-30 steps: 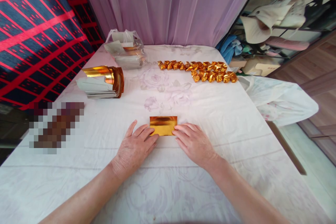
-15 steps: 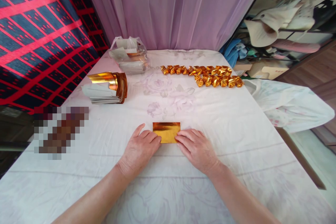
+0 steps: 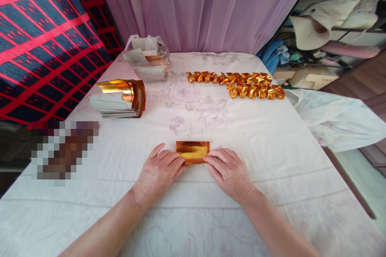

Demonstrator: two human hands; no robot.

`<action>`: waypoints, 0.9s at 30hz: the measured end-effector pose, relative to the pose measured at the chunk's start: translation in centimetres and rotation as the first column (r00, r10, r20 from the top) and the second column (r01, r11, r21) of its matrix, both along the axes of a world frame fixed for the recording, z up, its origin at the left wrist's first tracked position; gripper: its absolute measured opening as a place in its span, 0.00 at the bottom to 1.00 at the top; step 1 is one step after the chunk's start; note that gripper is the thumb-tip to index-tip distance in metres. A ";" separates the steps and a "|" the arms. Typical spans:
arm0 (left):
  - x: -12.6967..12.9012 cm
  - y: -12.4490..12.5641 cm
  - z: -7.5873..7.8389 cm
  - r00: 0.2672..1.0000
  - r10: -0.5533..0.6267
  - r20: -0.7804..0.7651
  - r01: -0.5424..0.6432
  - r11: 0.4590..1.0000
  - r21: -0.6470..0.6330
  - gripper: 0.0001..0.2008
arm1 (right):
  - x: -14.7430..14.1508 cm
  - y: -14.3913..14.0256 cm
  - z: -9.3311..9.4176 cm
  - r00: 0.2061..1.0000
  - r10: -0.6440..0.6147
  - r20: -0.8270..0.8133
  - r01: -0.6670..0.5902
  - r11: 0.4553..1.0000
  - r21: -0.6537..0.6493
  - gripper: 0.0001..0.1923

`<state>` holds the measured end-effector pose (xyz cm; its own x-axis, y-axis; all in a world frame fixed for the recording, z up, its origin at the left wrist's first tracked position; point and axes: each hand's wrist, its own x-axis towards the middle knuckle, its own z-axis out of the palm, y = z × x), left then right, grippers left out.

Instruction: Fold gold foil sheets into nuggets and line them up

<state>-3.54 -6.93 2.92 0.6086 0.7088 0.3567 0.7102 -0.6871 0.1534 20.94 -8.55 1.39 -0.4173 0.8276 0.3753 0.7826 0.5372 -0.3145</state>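
A small rectangle of gold foil paper (image 3: 193,151) lies on the white flowered tablecloth (image 3: 271,160) in front of me. My left hand (image 3: 158,172) rests palm down with its fingertips on the paper's lower left edge. My right hand (image 3: 230,172) mirrors it, fingertips on the lower right edge. The near edge of the paper looks slightly raised under the fingertips. Both hands lie flat, fingers together, pressing the sheet.
A stack of gold and white sheets (image 3: 120,98) sits at the left. Behind it stands a clear plastic bag of more sheets (image 3: 148,58). Two rows of folded gold pieces (image 3: 238,84) lie at the back right. A blurred patch (image 3: 63,150) covers the left edge.
The paper's near edge has come up a little, so the sheet looks shorter front to back. The hands have stayed at its lower corners. The camera shifted slightly.
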 end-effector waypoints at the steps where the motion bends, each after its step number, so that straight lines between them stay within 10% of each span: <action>1: -0.2 0.1 0.0 1.000 -0.007 0.021 0.008 1.000 -0.030 0.09 | 0.0 0.0 0.0 1.000 -0.007 -0.013 0.007 1.000 -0.006 0.12; 27: 0.0 1.4 -0.7 0.973 0.210 0.098 -0.183 0.955 -0.233 0.10 | -1.1 0.2 0.0 0.950 -0.311 -0.016 0.308 0.946 -0.099 0.11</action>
<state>-3.56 -5.55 2.24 0.4113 0.8795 0.2395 0.7947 -0.4747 0.3783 19.80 -8.34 1.39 -0.1248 0.9464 0.2979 0.8945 0.2372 -0.3789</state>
